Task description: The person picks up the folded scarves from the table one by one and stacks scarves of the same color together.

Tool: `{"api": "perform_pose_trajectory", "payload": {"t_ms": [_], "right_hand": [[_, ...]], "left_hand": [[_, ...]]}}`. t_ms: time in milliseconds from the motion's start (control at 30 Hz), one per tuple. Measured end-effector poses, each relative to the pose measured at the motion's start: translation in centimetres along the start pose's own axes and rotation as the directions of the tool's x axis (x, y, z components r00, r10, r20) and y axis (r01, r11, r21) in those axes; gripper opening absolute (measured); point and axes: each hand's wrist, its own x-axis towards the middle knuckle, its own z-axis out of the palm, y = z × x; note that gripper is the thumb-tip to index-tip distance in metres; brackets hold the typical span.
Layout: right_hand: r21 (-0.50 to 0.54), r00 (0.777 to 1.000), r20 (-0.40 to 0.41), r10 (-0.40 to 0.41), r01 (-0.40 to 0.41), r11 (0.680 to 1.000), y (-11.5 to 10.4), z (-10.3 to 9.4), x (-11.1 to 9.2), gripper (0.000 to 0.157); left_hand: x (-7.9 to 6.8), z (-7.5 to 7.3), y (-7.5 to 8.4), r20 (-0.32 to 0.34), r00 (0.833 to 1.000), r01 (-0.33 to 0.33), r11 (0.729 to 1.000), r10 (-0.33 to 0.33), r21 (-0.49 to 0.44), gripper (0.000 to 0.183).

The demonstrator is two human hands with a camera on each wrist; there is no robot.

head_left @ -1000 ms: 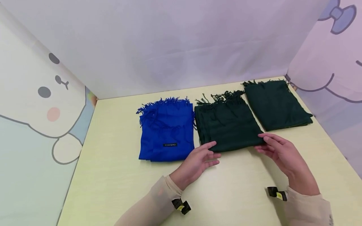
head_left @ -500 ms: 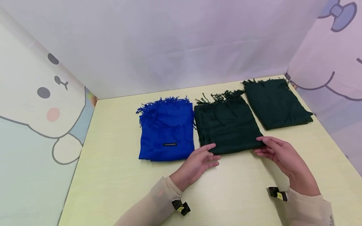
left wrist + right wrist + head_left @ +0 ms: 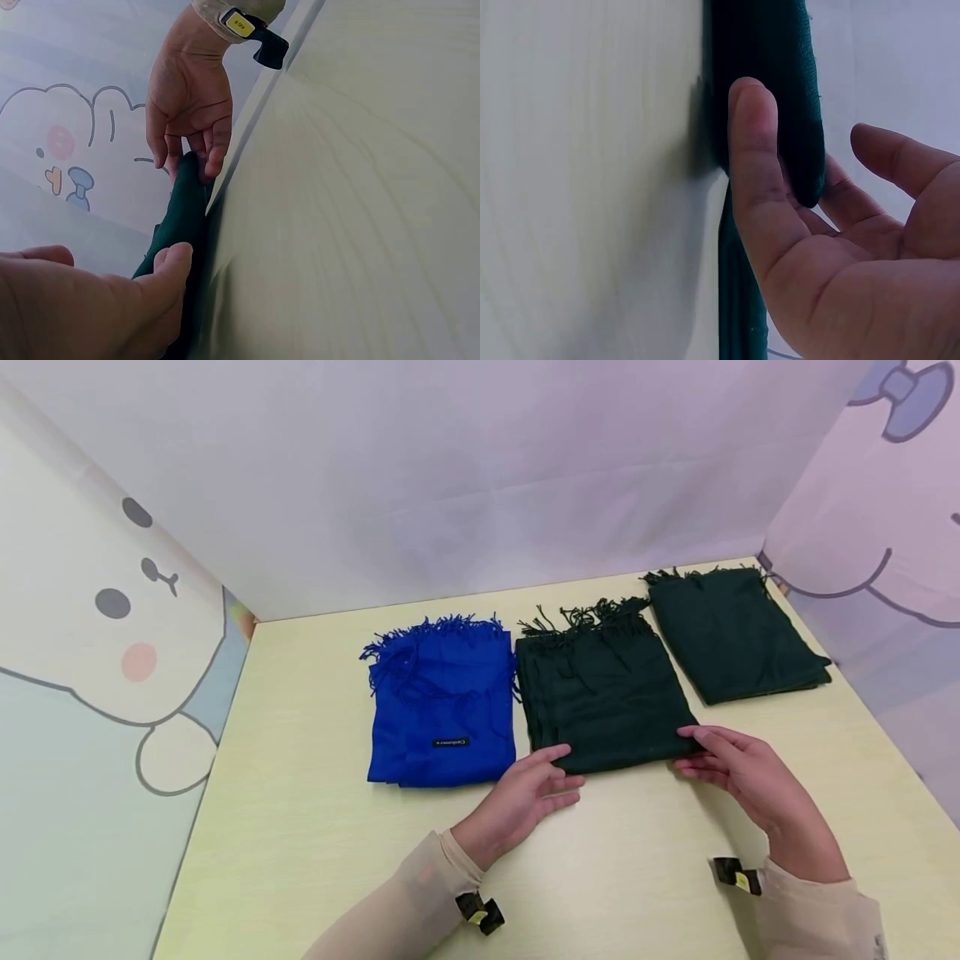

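The middle dark green cloth (image 3: 611, 693) is laid on the table (image 3: 300, 835). Its near right corner is held between fingers of the right hand (image 3: 746, 777); the left one is touched by the left hand (image 3: 517, 797), whose pinch cannot be confirmed.

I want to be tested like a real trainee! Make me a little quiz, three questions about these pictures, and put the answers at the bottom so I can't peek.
1. True or false: the blue cloth has a small black label on it.
2. Which cloth are the left hand and the right hand both touching?
3. Pick one. In the head view, where does the fringe of that touched cloth show?
A) along the near edge
B) along the far edge
C) nowhere, it has none

Key
1: True.
2: The middle dark green cloth.
3: B.
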Motion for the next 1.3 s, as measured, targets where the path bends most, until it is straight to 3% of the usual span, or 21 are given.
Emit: {"api": "perform_pose_trajectory", "payload": {"t_ms": [233, 467, 700, 900, 1167, 1300], "right_hand": [[-0.064, 1.0, 0.002, 0.029, -0.029, 0.998, 0.1, 0.0, -0.1, 0.029], [-0.17, 0.997, 0.007, 0.082, -0.08, 0.982, 0.0, 0.0, -0.2, 0.041], [-0.296, 0.993, -0.024, 0.114, -0.116, 0.948, -0.2, 0.4, -0.3, 0.061], [-0.338, 0.983, -0.044, 0.179, -0.183, 0.923, -0.3, 0.8, -0.3, 0.066], [-0.449, 0.964, -0.089, 0.252, -0.265, 0.854, -0.5, 1.9, -0.2, 0.069], [-0.446, 0.97, -0.095, 0.225, -0.243, 0.861, -0.4, 2.2, -0.3, 0.069]], "left_hand": [[0.0, -0.1, -0.2, -0.006, 1.0, -0.008, 1.0, 0.008, -0.007, 0.05], [0.0, -0.3, -0.4, -0.027, 1.0, 0.012, 1.0, -0.011, 0.016, 0.051], [0.0, -0.3, -0.4, -0.028, 0.999, 0.032, 0.999, -0.032, 0.004, 0.053], [0.0, -0.4, -0.4, 0.002, 0.998, 0.07, 0.997, -0.07, 0.011, 0.054], [0.2, -1.0, -0.4, 0.031, 0.996, 0.083, 0.994, -0.085, 0.068, 0.052], [0.3, -1.1, -0.5, 0.059, 0.996, 0.064, 0.995, -0.068, 0.08, 0.051]]}}
